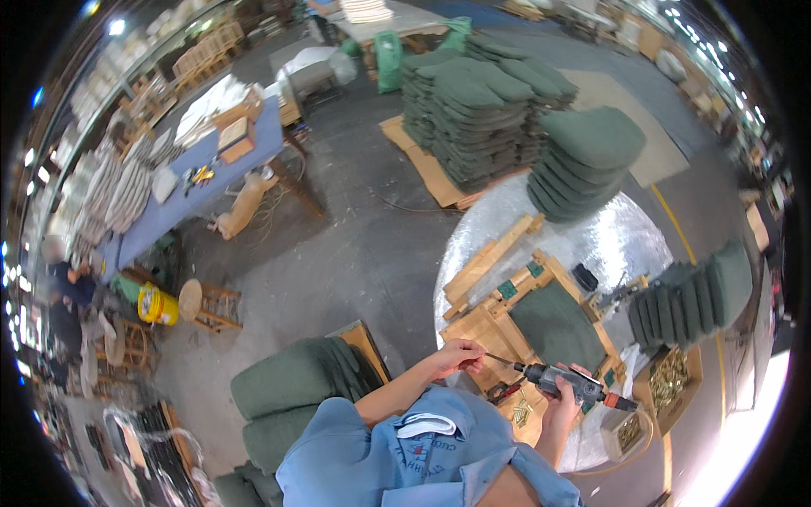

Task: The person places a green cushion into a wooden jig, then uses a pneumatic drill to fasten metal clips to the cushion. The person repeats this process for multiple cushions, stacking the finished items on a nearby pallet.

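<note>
My right hand [561, 406] is wrapped round a grey and black power screwdriver [574, 384] with an orange rear end. Its long thin bit [502, 361] points left toward my left hand [458, 358]. The fingers of that hand are pinched together right at the bit's tip; whatever small thing they hold is hidden. Just beyond the tool, a green padded cushion [553, 325] lies in a wooden frame jig [553, 269] with green patches. Below the bit, a red-handled tool [505, 392] and several brass-coloured fasteners [523, 414] rest on the wooden board [486, 336].
A round silver-wrapped table [473, 228] carries the jig and a cushion stack [583, 160]. More cushions [697, 291] stand at its right, near a box of brass-coloured fasteners [670, 380]. Green cushions [296, 380] are piled at my left. Further off are a blue-topped workbench [198, 190] and a stool [207, 304].
</note>
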Demonstrator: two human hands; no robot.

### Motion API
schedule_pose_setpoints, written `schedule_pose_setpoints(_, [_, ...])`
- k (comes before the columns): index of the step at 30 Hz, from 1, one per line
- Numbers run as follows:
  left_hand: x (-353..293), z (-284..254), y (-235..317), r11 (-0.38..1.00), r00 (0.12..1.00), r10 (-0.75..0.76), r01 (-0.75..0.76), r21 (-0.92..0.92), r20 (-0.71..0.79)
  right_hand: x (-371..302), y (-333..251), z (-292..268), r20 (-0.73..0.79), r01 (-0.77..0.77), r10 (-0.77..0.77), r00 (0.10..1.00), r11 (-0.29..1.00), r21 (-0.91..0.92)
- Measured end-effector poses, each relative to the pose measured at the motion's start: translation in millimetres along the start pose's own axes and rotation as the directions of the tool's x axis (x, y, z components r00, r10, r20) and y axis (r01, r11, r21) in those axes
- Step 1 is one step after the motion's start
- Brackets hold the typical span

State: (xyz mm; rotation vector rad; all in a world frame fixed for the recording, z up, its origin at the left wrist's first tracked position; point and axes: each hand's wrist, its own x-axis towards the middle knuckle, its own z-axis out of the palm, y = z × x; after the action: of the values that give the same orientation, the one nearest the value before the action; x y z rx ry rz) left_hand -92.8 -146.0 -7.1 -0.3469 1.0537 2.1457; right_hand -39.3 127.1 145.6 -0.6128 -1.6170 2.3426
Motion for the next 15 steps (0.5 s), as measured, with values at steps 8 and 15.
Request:
schedule_pose_setpoints(8, [-9, -8, -24, 0.999, 0.998, 0.02, -0.021, 0.024, 0.059, -8, -13, 0, 0.107, -0.038, 0.047, 0.993, 0.995, -0.091])
schedule_pose_setpoints(15, [-3, -33, -55, 0.99, 0.958, 0.014, -0.053, 0.13, 0.285, -18, -19, -20, 0.065, -0.127, 0.13, 0.989, 0.991, -0.039])
